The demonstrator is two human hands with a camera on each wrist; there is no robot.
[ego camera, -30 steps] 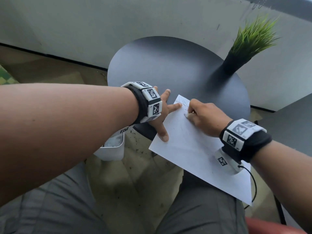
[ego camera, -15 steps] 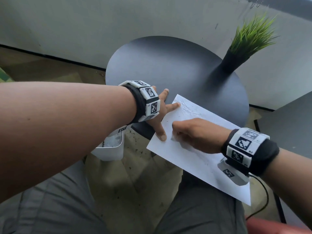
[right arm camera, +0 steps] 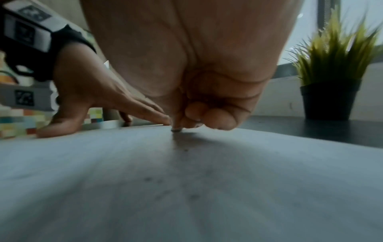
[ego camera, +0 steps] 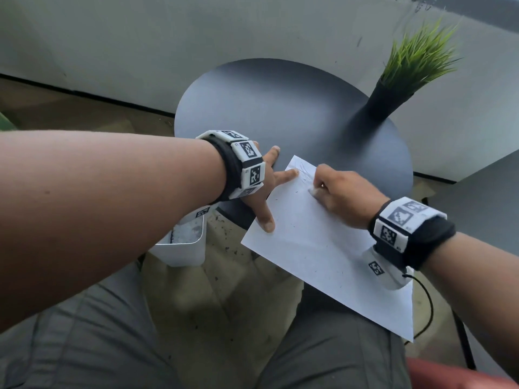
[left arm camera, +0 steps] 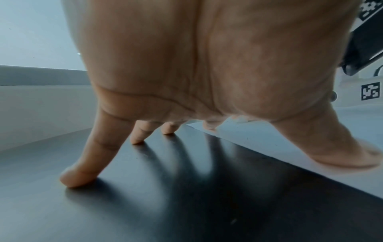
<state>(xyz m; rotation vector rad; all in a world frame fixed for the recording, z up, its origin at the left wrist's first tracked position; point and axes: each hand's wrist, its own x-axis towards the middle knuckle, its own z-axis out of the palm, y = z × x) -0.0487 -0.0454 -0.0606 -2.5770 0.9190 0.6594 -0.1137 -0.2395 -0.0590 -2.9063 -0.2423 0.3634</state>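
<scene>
- Head view: a white sheet of paper, marked with faint scribbles near its far corner and scattered dark specks, is seen lying on the near edge of a round dark table and overhanging the lap. The left hand is spread flat, with thumb and forefinger pressed on the sheet. A small whitish piece is pinched by the curled right hand beside the scribbles.
- Left wrist view: the remaining straight fingers are set on the bare table beside the sheet's edge.
- Right wrist view: the piece's tip is pressed onto the sheet, and a potted grass plant is seen behind.
</scene>
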